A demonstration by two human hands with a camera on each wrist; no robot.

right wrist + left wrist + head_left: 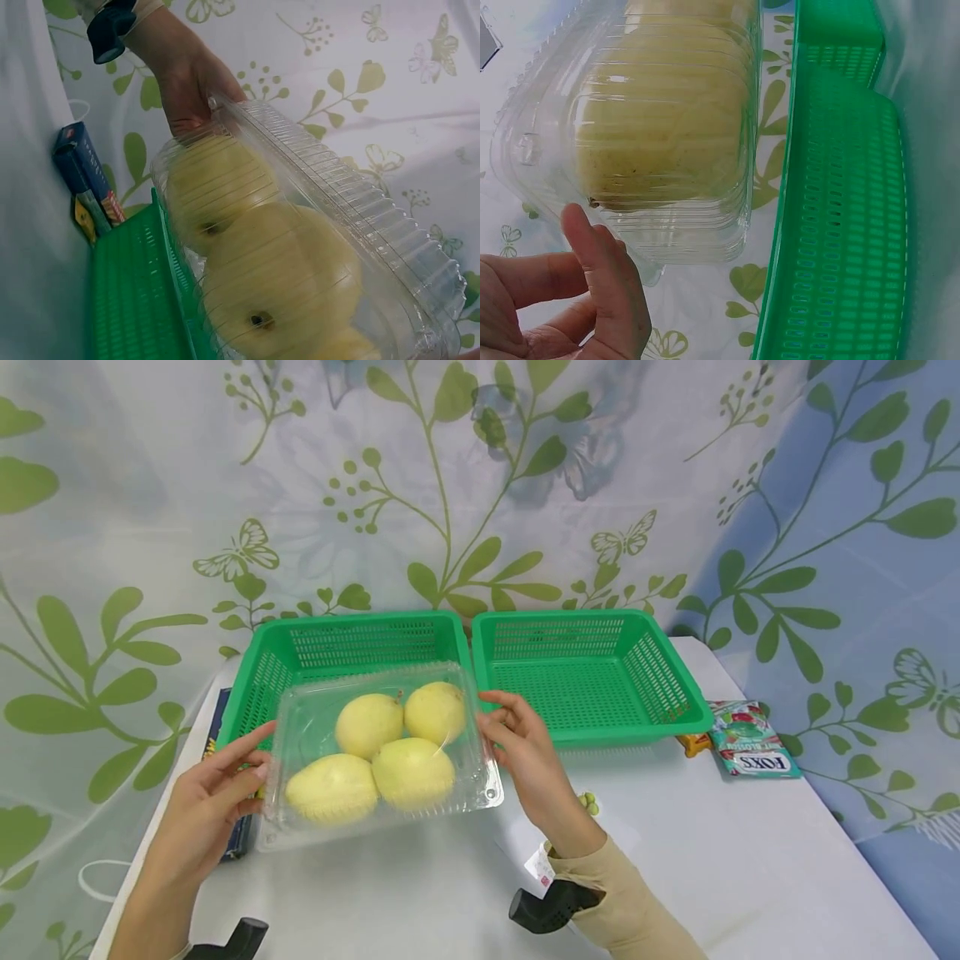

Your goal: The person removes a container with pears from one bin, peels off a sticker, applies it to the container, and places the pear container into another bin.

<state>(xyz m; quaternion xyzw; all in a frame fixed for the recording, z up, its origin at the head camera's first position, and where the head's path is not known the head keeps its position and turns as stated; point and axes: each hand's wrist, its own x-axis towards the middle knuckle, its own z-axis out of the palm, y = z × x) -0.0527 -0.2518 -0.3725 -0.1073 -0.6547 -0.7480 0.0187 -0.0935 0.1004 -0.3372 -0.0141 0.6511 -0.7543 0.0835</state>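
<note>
A clear plastic clamshell box [311, 722] with several yellow pears [337, 789] inside is held up, tilted, in front of the left green basket [247, 685]. My left hand [206, 810] grips its left end between thumb and fingers. At the right end, my right hand [528, 760] holds the edge, with some of its fingers hidden behind the plastic. The left wrist view shows the box [525, 150] from its end, close to the left fingertips. In the right wrist view the pears [281, 277] show through the ribbed wall, and the left hand [195, 86] is at the far end.
A second green basket [667, 727] stands on the right. Beside it lie a Fox's candy bag [750, 739] and an orange packet [695, 743]. A dark blue box [79, 161] stands left of the left basket. White paper [538, 867] lies under the right wrist.
</note>
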